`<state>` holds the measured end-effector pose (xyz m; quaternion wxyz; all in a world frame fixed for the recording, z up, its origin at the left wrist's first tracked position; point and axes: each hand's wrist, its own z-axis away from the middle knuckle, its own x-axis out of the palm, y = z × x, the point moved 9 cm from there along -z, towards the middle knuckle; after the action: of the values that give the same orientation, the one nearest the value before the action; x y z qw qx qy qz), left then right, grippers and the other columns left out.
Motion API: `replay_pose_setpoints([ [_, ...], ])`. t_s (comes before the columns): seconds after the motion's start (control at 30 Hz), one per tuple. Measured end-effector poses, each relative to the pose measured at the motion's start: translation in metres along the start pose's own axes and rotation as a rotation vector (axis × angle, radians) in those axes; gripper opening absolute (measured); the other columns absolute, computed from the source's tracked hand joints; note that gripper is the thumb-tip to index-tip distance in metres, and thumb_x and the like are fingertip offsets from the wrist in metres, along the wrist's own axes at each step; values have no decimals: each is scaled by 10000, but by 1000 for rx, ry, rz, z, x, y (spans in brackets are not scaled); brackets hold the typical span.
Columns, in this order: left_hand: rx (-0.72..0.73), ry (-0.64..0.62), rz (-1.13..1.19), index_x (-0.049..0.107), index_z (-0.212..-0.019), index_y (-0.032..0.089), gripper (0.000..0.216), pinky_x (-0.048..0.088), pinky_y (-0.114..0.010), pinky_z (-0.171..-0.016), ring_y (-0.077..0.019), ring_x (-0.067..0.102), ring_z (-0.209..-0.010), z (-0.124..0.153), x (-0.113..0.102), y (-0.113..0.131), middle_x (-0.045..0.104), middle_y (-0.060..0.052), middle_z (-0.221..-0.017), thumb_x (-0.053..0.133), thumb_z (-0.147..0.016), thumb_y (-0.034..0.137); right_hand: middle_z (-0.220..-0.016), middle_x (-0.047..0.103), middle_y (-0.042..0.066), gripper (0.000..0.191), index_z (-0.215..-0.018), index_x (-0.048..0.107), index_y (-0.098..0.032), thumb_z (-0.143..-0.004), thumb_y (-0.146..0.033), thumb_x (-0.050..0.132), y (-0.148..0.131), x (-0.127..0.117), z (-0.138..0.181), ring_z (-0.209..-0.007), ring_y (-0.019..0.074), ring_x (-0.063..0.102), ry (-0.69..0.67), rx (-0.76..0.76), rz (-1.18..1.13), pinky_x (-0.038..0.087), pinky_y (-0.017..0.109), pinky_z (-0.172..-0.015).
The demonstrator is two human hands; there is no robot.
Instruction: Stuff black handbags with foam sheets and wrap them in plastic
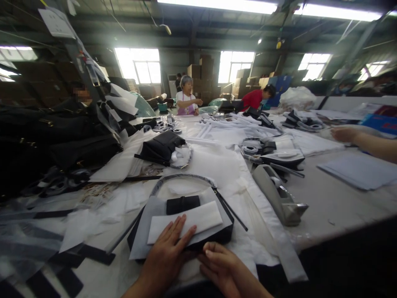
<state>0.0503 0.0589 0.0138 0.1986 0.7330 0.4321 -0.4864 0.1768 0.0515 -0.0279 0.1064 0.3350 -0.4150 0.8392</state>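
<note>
A black handbag [221,238] lies flat at the near edge of the table, covered with grey-white wrapping paper [145,231] and a folded white paper strip [198,218]. Its looped handle [181,178] arches behind it. My left hand [167,252] rests flat on the paper with its fingers stretched out. My right hand [221,265] is curled against the bag's near edge, fingers bent; what they pinch is hidden.
A grey tape dispenser [279,194] stands to the right. Black bags [62,140] pile up at left, another black bag [161,147] lies behind. White sheets [361,169] and a co-worker's arm [366,140] are at right. People sit at the far end [186,99].
</note>
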Motion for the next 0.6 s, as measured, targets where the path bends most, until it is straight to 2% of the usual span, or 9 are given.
replay_pose_setpoints([
  [0.07, 14, -10, -3, 331, -1523, 230, 690, 495, -438, -1039, -322, 450, -1374, 0, -1, 0, 294, -164, -1589, 596, -917, 427, -733, 567, -28, 258, -750, 629, -191, -612, -274, 831, 8, 0, -9, -743, 118, 567, 0, -54, -4, 448, 227, -778],
  [0.17, 20, 14, -36, 331, -1524, 222, 709, 520, -402, -1010, -302, 499, -1338, 0, -5, -3, 334, -163, -1570, 584, -915, 482, -626, 483, -55, 270, -695, 606, -179, -585, -308, 816, 14, -2, -23, -607, 91, 458, -13, -141, 94, 390, 204, -632],
  [0.23, 29, 48, -73, 343, -1519, 220, 669, 539, -376, -982, -283, 542, -1302, -1, -8, -3, 397, -169, -1537, 524, -943, 508, -618, 494, -49, 281, -717, 625, -178, -617, -381, 793, 9, -4, -25, -588, 96, 439, -10, -179, 261, 370, 210, -583],
  [0.3, 44, 82, -115, 351, -1516, 225, 618, 552, -366, -961, -274, 566, -1277, -1, -8, -2, 453, -176, -1499, 451, -975, 505, -632, 561, -27, 284, -742, 670, -184, -689, -452, 748, -7, -1, -18, -585, 114, 488, -39, -212, 555, 395, 225, -565],
  [0.4, 52, 134, -175, 347, -1517, 256, 500, 552, -343, -960, -246, 583, -1260, 0, -7, 0, 528, -155, -1444, 363, -1023, 325, -661, 667, -6, 292, -752, 735, -222, -733, -513, 731, -45, 13, 1, -624, 165, 618, -163, -307, 1055, 472, 256, -584],
  [0.47, 58, 153, -209, 347, -1517, 266, 510, 546, -328, -966, -230, 585, -1258, 2, -4, 0, 566, -138, -1410, 334, -1012, 198, -660, 695, -10, 313, -781, 759, -237, -714, -542, 748, -82, 19, 3, -658, 185, 668, -193, -374, 1217, 508, 268, -615],
  [0.53, 82, 162, -233, 359, -1513, 267, 538, 545, -322, -965, -226, 586, -1257, 3, -2, 0, 596, -130, -1379, 324, -992, 134, -676, 711, -7, 384, -865, 768, -216, -755, -578, 703, -129, 23, -11, -671, 184, 691, -161, -419, 1276, 531, 279, -638],
  [0.6, 108, 169, -243, 380, -1504, 270, 549, 543, -313, -965, -221, 591, -1251, 4, 2, 1, 621, -116, -1350, 318, -983, 106, -743, 735, 13, 463, -980, 754, -174, -860, -589, 586, -183, 30, -43, -691, 177, 708, -110, -469, 1356, 552, 297, -661],
])
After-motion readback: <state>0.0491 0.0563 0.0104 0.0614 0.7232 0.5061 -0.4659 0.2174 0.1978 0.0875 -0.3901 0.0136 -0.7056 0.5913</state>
